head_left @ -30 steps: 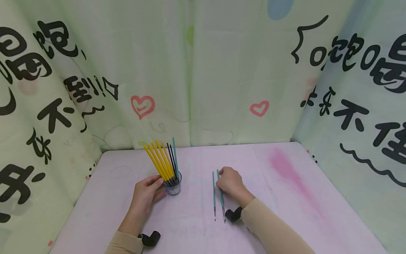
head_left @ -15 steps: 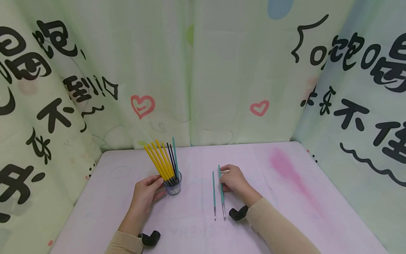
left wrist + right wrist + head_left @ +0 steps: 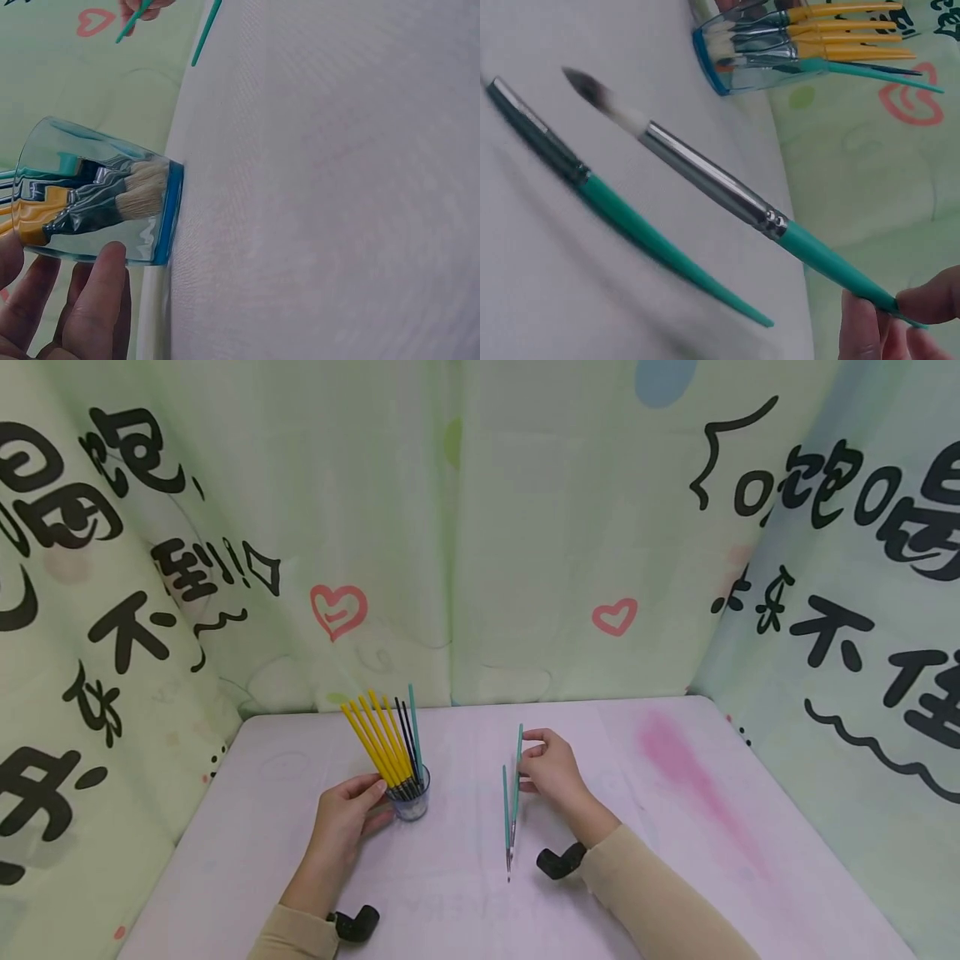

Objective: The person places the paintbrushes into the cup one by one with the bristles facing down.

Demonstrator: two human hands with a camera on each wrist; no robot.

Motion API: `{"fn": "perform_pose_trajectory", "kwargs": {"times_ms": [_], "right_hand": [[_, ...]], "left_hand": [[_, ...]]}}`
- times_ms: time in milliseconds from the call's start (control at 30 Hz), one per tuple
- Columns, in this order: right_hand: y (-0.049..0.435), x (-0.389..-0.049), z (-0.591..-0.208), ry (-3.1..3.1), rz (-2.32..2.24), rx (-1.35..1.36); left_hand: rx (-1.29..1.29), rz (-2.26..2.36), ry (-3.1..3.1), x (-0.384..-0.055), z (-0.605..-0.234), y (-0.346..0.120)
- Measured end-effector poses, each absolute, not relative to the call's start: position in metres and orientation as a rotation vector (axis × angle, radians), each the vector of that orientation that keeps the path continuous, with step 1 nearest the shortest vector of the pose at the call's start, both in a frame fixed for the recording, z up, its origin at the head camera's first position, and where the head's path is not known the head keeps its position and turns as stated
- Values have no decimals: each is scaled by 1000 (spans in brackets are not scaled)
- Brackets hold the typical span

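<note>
A clear glass cup [image 3: 411, 810] with a blue base [image 3: 171, 214] stands left of centre, full of paintbrushes [image 3: 384, 739] with yellow, black and green handles, bristles down. My left hand [image 3: 341, 822] holds the cup's left side, its thumb near the rim and fingers along the wall. My right hand [image 3: 557, 772] pinches a green-handled paintbrush [image 3: 705, 180] near the handle's end between thumb and fingers. The brush tilts up, dark-and-white bristles pointing down. A second green-handled paintbrush [image 3: 652, 244] lies on the table beside it, its bristle tip outside the right wrist view.
A pale pink cloth [image 3: 450, 902] with a darker pink patch covers the table. Curtains [image 3: 525, 527] with hearts and black lettering hang behind the far edge and on both sides. A black wrist camera [image 3: 561, 862] sits at my right wrist.
My right hand has raised the green-handled paintbrush and moved it away from me; its bristle end has shifted left toward the brush on the table. My left hand and the cup stay put.
</note>
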State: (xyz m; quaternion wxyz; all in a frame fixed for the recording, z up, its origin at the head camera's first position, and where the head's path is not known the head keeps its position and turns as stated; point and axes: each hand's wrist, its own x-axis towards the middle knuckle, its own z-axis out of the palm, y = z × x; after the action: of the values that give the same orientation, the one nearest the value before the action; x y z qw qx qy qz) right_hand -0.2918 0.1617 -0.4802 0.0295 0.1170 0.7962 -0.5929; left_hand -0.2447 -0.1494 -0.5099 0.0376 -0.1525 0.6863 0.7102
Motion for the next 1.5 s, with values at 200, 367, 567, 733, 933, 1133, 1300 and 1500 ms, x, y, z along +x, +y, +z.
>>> {"fn": "perform_pose_trajectory", "kwargs": {"times_ms": [200, 367, 567, 733, 933, 1133, 1300, 1500], "right_hand": [[151, -291, -464, 2401, -2026, 261], [139, -287, -447, 2334, -2174, 155], [125, -286, -433, 2261, -2323, 67], [115, -286, -427, 2216, -2417, -8], [103, -285, -419, 2165, -2500, -56], [94, -284, -415, 2183, -2534, -153], [86, -283, -413, 2172, -2588, -229], [70, -283, -416, 2233, -2546, -299]], "left_hand": [[-475, 2167, 2105, -244, -511, -150], [-479, 2174, 2102, -245, -511, -151], [-480, 2169, 2111, -244, -512, -152], [-457, 2191, 2093, -243, -511, -152], [-445, 2204, 2085, -242, -510, -152], [-462, 2202, 2078, -243, -512, -152], [-477, 2185, 2085, -243, -512, -151], [-467, 2191, 2085, -243, -511, -151]]}}
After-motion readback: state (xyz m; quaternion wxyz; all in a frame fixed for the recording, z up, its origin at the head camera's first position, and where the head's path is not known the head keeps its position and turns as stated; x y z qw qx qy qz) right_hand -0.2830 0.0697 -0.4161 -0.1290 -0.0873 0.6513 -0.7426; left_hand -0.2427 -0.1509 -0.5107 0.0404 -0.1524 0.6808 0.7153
